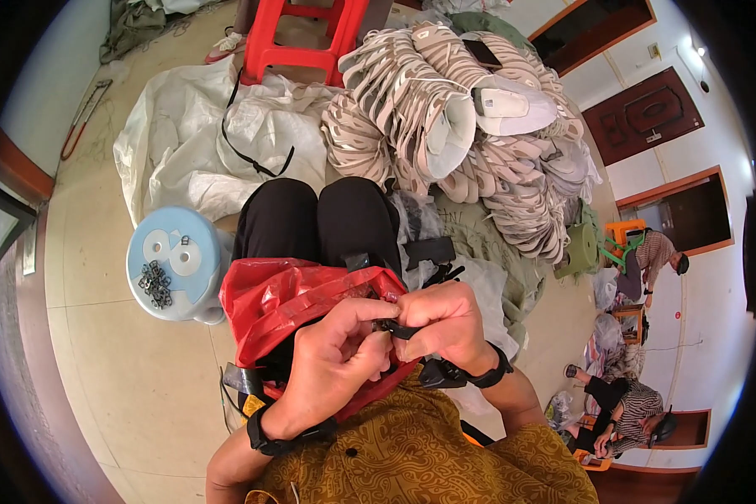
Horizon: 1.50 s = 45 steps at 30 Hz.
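Observation:
Above my lap both hands meet over a narrow black strap (401, 330). My right hand (449, 319) is closed with the strap pinched between thumb and fingers. My left hand (338, 351) pinches the strap's other end, where a small dark piece shows; its shape is mostly hidden by the fingers. Beneath them a red plastic bag (269, 290) lies spread across my thighs. To my left stands a light blue round stool (164, 225) with a cartoon face. On its seat sits a heap of small black buckles (154, 284), with a single buckle (185, 241) apart from it.
Bundled beige shoe uppers (403, 92) are piled ahead to the right, a phone (482, 54) on top. A white woven sack (185, 126) with a loose black strap (242, 155) lies ahead. Beyond is a red stool (298, 46). Two people sit far right.

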Available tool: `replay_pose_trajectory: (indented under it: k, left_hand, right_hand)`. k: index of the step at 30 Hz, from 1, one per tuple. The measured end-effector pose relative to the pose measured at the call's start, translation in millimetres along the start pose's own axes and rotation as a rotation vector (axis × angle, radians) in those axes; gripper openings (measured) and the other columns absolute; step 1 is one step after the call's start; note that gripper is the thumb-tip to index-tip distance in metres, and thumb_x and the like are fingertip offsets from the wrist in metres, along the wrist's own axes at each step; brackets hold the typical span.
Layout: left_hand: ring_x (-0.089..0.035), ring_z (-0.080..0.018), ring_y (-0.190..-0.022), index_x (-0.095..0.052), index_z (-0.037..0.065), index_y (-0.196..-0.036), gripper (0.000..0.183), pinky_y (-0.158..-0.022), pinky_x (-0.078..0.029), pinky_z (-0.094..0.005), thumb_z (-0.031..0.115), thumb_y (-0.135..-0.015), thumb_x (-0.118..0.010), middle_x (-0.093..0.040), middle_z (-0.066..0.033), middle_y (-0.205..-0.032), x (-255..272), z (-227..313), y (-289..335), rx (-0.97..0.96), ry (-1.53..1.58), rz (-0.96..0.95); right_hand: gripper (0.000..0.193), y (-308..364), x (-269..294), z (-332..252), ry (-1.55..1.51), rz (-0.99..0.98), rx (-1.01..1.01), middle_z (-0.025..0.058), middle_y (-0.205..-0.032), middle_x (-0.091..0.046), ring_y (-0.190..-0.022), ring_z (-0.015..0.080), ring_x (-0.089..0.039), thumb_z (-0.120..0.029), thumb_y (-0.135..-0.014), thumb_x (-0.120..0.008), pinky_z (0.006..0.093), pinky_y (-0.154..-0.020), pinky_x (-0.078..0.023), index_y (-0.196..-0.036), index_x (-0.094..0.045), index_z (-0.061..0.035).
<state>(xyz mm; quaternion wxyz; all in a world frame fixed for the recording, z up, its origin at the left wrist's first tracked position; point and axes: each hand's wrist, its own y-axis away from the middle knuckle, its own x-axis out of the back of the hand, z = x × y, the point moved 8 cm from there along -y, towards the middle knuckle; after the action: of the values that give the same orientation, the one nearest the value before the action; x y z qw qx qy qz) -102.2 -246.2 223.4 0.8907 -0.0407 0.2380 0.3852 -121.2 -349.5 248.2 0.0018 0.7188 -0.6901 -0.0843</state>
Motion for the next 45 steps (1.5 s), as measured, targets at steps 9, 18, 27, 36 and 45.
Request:
replay_pose_trajectory:
  k: [9,18,27,36,45]
  left_hand:
    - [-0.049,-0.0027,-0.057,-0.049,0.0,-0.103,0.023,-0.05,-0.042,-0.0164,-0.004,-0.081,-0.046,-0.055,-0.0016,-0.07,-1.1,0.3,0.9,-0.003,0.021,-0.022]
    - [-0.049,-0.0026,-0.056,-0.049,0.0,-0.103,0.022,-0.05,-0.042,-0.0163,-0.004,-0.082,-0.046,-0.055,-0.0021,-0.071,-2.6,1.3,-0.3,-0.019,0.039,-0.043]
    - [-0.049,-0.0026,-0.057,-0.049,0.001,-0.102,0.02,-0.051,-0.042,-0.0165,-0.003,-0.083,-0.046,-0.055,-0.002,-0.071,-2.7,1.8,-0.8,0.001,0.042,-0.044]
    - [-0.049,-0.0026,-0.058,-0.049,0.001,-0.102,0.018,-0.052,-0.042,-0.0164,0.0,-0.084,-0.045,-0.056,-0.0019,-0.072,-3.6,2.9,0.0,0.004,0.072,-0.054]
    - [-0.049,-0.003,-0.06,-0.05,0.002,-0.102,0.019,-0.053,-0.042,-0.0166,-0.001,-0.085,-0.044,-0.055,-0.002,-0.074,-4.2,1.3,-1.4,0.005,0.091,-0.068]
  right_hand:
    - [0.016,0.9,-1.7,-2.6,0.032,-0.003,-0.006,0.0109,-0.054,-0.054,-0.047,0.0149,-0.05,0.002,-0.053,-0.067,0.0242,-0.042,-0.033,-0.052,-0.051,0.0039]
    - [0.02,0.6,-0.7,-4.0,0.074,0.005,0.011,0.0074,-0.05,-0.049,-0.044,0.0125,-0.044,0.002,-0.054,-0.068,0.0246,-0.041,-0.028,-0.05,-0.048,0.0029]
    - [0.02,0.1,-0.7,-4.2,0.094,-0.009,0.009,0.0064,-0.05,-0.049,-0.044,0.0117,-0.043,0.002,-0.054,-0.068,0.0241,-0.041,-0.028,-0.05,-0.048,0.0026]
    - [0.019,0.6,-1.2,-5.2,0.116,-0.012,0.055,0.0068,-0.051,-0.05,-0.044,0.0117,-0.045,0.004,-0.055,-0.067,0.0238,-0.042,-0.029,-0.05,-0.048,0.0026]
    - [0.019,0.4,-0.7,-6.7,0.179,-0.034,0.047,0.0071,-0.052,-0.051,-0.046,0.0119,-0.046,0.003,-0.055,-0.067,0.0241,-0.042,-0.03,-0.051,-0.049,0.0028]
